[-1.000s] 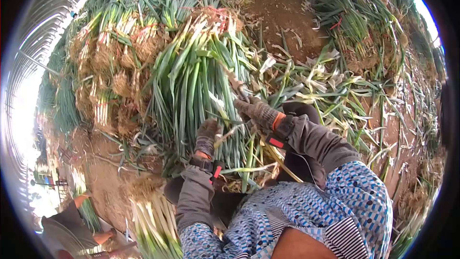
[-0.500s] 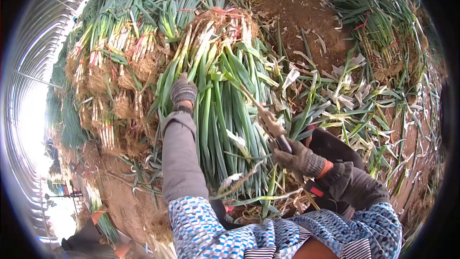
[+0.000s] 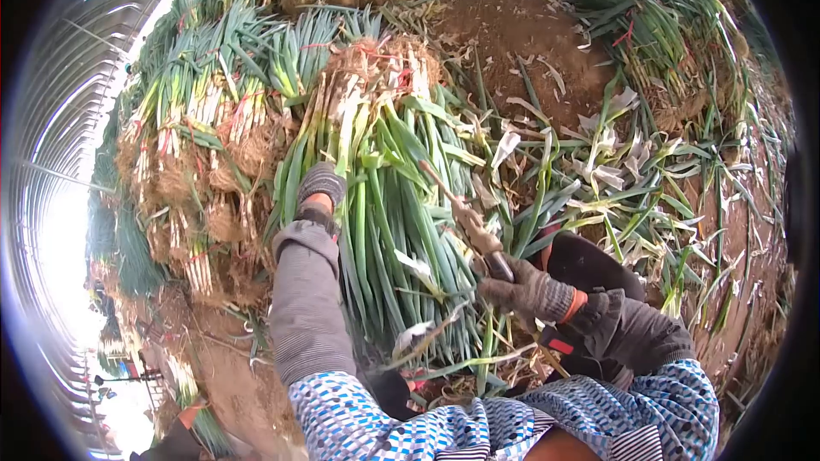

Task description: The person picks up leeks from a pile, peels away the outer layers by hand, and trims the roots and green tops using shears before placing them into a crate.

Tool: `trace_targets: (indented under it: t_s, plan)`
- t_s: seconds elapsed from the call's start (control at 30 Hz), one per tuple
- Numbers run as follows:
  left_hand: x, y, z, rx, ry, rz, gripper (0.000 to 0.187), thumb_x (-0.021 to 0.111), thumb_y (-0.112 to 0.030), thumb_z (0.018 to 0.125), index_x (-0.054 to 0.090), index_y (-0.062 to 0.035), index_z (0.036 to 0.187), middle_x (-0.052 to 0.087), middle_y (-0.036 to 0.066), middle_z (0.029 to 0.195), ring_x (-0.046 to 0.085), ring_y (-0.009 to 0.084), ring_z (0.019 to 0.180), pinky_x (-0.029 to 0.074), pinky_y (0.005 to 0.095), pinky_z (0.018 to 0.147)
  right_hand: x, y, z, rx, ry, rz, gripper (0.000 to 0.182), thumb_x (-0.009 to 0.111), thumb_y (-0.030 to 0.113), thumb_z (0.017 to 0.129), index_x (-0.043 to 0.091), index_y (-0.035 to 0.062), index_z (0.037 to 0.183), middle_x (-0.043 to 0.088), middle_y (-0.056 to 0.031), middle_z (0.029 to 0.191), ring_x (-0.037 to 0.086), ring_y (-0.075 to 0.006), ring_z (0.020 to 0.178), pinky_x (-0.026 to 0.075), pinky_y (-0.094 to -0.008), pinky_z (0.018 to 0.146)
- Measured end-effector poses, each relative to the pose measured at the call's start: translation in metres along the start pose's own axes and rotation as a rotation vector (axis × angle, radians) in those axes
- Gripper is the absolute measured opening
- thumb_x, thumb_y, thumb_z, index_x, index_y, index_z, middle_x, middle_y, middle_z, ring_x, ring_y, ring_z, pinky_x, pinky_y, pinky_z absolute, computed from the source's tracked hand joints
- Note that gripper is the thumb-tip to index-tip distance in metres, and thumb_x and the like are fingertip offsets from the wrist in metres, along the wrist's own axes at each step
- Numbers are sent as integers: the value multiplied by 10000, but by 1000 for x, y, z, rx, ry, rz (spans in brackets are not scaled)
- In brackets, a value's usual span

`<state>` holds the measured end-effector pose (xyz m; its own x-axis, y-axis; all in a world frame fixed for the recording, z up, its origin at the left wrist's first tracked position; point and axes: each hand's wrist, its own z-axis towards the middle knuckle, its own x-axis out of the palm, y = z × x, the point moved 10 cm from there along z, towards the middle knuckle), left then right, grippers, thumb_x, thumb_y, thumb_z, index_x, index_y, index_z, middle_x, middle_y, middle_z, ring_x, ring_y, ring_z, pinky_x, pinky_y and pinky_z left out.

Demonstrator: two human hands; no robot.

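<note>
A big bunch of green onions [image 3: 401,205] lies in front of me, roots at the far end and long leaves toward me. My left hand [image 3: 322,184], in a grey knit glove, is closed on leaves along its left edge; its fingertips are partly hidden. In my gloved right hand [image 3: 531,290] is a long, mud-coloured tool [image 3: 470,226] with a dark grip and a thin tapering tip. Its kind I cannot tell. The tip points up and left, over the bunch's leaves. Red ties [image 3: 403,77] show near the roots.
Stacked bunches of green onions [image 3: 201,145] stand at the left, roots facing me. Another tied bunch [image 3: 658,43] is at the upper right. Stripped leaves [image 3: 615,162] litter the ground on the right, with bare soil [image 3: 530,43] beyond. A hooped tunnel frame [image 3: 60,111] rises at far left.
The view has tilted slightly, so the bunches sit lower in it. Skin now shows between my left glove and sleeve. My right hand still grips the tool, its tip over the leaves.
</note>
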<state>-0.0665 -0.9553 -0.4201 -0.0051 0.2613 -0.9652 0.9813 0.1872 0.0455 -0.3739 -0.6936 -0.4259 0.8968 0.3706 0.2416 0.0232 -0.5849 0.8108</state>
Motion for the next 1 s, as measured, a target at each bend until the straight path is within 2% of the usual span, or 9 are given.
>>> trace_targets:
  t_s: [0.07, 0.13, 0.33, 0.4, 0.47, 0.57, 0.7, 0.83, 1.0]
  plan:
    - [-7, -10, -44, 78, -1, 29, 285, 580, -200, 743, 654, -63, 981, 616, 202, 1023, 582, 363, 983, 484, 410, 837, 1, -2, 0, 11, -21, -15, 518, 658, 343, 817, 476, 30, 1187, 558, -38, 785, 502, -111, 624, 444, -290, 552]
    - [19, -9, -83, 102, 63, 18, 288, 559, -194, 740, 640, -85, 994, 614, 196, 1027, 589, 357, 968, 484, 399, 837, 4, -9, 5, 23, 1, -41, 544, 637, 392, 819, 474, 16, 1177, 558, -42, 786, 508, -111, 624, 448, -286, 551]
    - [103, -25, -218, 43, 163, -161, 325, 557, -186, 766, 592, -54, 1061, 624, 216, 958, 603, 365, 928, 489, 419, 803, 22, -36, 21, 60, 37, -328, 689, 597, 486, 806, 444, -32, 1235, 581, -229, 1095, 569, -285, 1017, 444, -374, 878]
    - [117, -19, -245, 43, 77, -235, 352, 567, -167, 765, 580, -52, 1097, 619, 231, 949, 601, 382, 907, 488, 428, 791, 26, -20, 20, -112, -88, -546, 586, 612, 429, 831, 445, 0, 1193, 570, -72, 786, 533, -138, 653, 475, -312, 605]
    - [138, -8, -261, -38, 168, -333, 421, 545, -164, 767, 536, -77, 1179, 603, 216, 1021, 580, 376, 950, 473, 428, 797, 34, -29, 23, 53, -5, -503, 692, 595, 477, 813, 422, -22, 1260, 587, -222, 1097, 582, -283, 1008, 449, -368, 881]
    - [156, 4, -267, 6, 156, -567, 398, 539, -209, 781, 533, -51, 1146, 595, 266, 967, 573, 403, 910, 453, 468, 787, 40, -40, 42, 92, 3, -532, 689, 607, 464, 807, 424, -20, 1262, 585, -218, 1103, 577, -287, 1016, 447, -364, 885]
    - [162, 15, -243, -9, 324, -289, 543, 590, -278, 759, 465, -44, 1233, 579, 265, 1008, 575, 374, 951, 447, 435, 827, 70, -11, 46, 8, 30, -484, 649, 609, 424, 821, 429, -23, 1257, 598, -189, 1067, 579, -246, 955, 453, -347, 850]
    - [102, 18, -215, 14, -206, -474, 739, 635, -383, 701, 367, -68, 1313, 503, 282, 1147, 497, 404, 1081, 434, 452, 868, 86, 1, 61, -33, 26, -459, 606, 591, 429, 835, 460, -29, 1210, 609, -153, 1010, 577, -208, 870, 469, -344, 788]
    - [129, 11, -181, -269, -49, -469, 694, 666, -407, 687, 437, -108, 1270, 526, 267, 1114, 534, 389, 1036, 451, 424, 851, 81, -10, 92, -15, -25, -469, 600, 577, 454, 837, 491, -32, 1178, 616, -169, 997, 595, -224, 875, 467, -341, 793]
